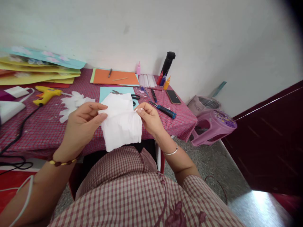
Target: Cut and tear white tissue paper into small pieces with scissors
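Note:
A crumpled sheet of white tissue paper [121, 123] hangs in front of me, above the near edge of the table. My left hand [81, 124] pinches its left edge between thumb and fingers. My right hand [149, 118] pinches its right edge, fingers curled. Behind the sheet a light blue card [106, 92] lies on the red checked tablecloth [44, 129], with black-handled scissors [134, 96] on it. More white tissue pieces [72, 104] lie to the left.
A yellow glue gun [46, 94] with a black cord sits at the left. Coloured card stacks [35, 71], an orange sheet [115, 77], pens [163, 109], a phone [173, 96], small bottles [164, 80] and a black flask [168, 63] crowd the table. A pink stool [213, 126] stands right.

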`<state>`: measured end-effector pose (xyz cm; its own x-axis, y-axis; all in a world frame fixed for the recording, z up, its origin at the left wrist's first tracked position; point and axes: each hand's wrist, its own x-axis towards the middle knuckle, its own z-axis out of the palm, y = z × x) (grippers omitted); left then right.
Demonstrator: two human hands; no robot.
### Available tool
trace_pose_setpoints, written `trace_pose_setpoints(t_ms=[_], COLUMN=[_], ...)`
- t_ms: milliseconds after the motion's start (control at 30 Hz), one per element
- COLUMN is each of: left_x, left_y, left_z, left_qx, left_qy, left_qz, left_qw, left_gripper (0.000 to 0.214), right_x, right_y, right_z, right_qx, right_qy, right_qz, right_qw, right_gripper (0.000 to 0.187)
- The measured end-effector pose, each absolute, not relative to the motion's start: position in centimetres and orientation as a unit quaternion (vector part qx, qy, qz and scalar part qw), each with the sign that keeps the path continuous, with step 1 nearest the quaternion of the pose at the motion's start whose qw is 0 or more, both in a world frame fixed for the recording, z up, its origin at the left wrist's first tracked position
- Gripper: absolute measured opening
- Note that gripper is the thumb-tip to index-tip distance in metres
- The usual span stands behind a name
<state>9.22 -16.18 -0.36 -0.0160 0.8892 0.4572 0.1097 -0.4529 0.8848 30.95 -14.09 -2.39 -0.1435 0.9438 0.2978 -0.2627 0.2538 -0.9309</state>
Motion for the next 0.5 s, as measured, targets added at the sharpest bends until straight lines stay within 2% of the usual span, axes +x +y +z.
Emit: trace_pose_setpoints(t_ms=[133, 167, 300, 500], left_x=[9.2, 9.1, 8.9, 8.9], left_y=[-16.5, -16.5, -16.1, -16.0], left_z=[0.0, 0.0, -0.9, -1.1], left_qx=[0.657, 0.664, 0.634, 0.6], left_qy=[0.388, 0.391, 0.417, 0.412], left_qz=[0.547, 0.541, 0.556, 0.584], left_qw=[0.344, 0.339, 0.339, 0.36], left_gripper=[0.031, 0.03, 0.005, 0.007], right_x=[31.0, 31.1, 31.1, 31.3], right_y=[-14.1, -14.2, -14.5, -14.0], right_z=[-2.1, -2.1, -2.1, -2.8], right_qx=[-0.322, -0.326, -0.341, -0.336], right_qy=[-0.525, -0.527, -0.548, -0.587], right_qz=[0.521, 0.519, 0.505, 0.49], right_qw=[0.591, 0.589, 0.573, 0.55], right_gripper=[0.029, 0.026, 0.016, 0.009])
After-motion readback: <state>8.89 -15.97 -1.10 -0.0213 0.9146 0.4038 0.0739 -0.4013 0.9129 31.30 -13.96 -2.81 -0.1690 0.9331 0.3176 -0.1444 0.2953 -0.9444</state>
